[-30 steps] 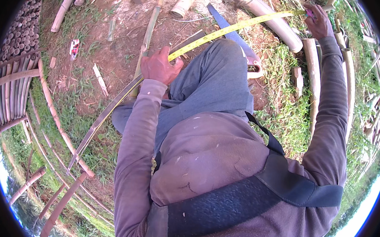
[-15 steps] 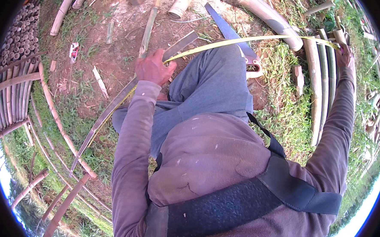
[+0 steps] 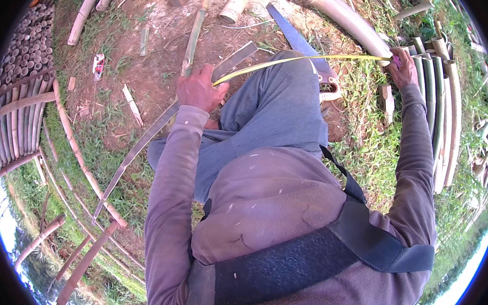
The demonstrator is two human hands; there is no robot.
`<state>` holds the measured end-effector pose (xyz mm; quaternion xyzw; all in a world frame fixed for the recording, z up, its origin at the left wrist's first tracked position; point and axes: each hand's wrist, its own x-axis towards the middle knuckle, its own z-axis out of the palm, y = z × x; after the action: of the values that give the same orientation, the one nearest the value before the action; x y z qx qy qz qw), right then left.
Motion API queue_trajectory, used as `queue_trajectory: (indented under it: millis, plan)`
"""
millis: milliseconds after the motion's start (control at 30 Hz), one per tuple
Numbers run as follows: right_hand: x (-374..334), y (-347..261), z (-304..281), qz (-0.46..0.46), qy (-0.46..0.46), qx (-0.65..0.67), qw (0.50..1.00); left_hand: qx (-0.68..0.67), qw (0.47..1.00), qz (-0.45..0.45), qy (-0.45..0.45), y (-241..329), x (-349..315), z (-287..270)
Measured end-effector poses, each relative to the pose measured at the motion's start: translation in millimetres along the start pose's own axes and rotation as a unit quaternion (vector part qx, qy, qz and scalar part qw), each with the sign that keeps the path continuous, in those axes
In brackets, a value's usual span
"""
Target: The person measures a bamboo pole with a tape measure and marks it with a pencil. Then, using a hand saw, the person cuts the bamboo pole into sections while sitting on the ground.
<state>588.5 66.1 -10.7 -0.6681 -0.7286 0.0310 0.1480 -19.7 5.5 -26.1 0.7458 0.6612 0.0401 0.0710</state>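
My left hand (image 3: 199, 89) is closed around a long flat bamboo strip (image 3: 141, 142), which slants across the ground from beside my knee toward the lower left. Its thumb and fingers also pinch the yellow blade of a tape measure (image 3: 293, 61). That blade bows over my raised knee to my right hand (image 3: 405, 68), closed on the tape measure's case; only a small pink-purple part of the case shows between the fingers. Beneath the blade, a handsaw (image 3: 294, 35) lies with its handle beside my knee.
Bamboo poles (image 3: 429, 79) lie beside my right arm, near a short wooden block (image 3: 387, 103). A thick bamboo pole (image 3: 350, 20) curves across the far side. Stacked cut bamboo (image 3: 25, 52) stands at far left. A thin green bamboo piece (image 3: 194, 36) lies beyond my left hand.
My right hand has moved left, closer to my knee, with the tape measure. The yellow blade that ran along the strip below my left hand no longer shows there. My left hand stays on the strip.
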Motion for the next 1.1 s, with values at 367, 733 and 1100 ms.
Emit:
queue_trajectory:
  millis: [367, 733, 1100]
  plan:
    - [-121, 228, -14, 0.235, 0.007, -0.111, 0.966, -0.04, 0.999, -0.016, -0.014, -8, 3, 2]
    - [-134, -19, 54, 0.116, -0.252, 0.106, 0.955, -0.159, 0.987, 0.036, -0.01, -11, -9, 5]
    - [-104, -10, 35, 0.232, -0.415, 0.175, 0.862, -0.277, 0.958, 0.057, -0.037, -40, -2, -12]
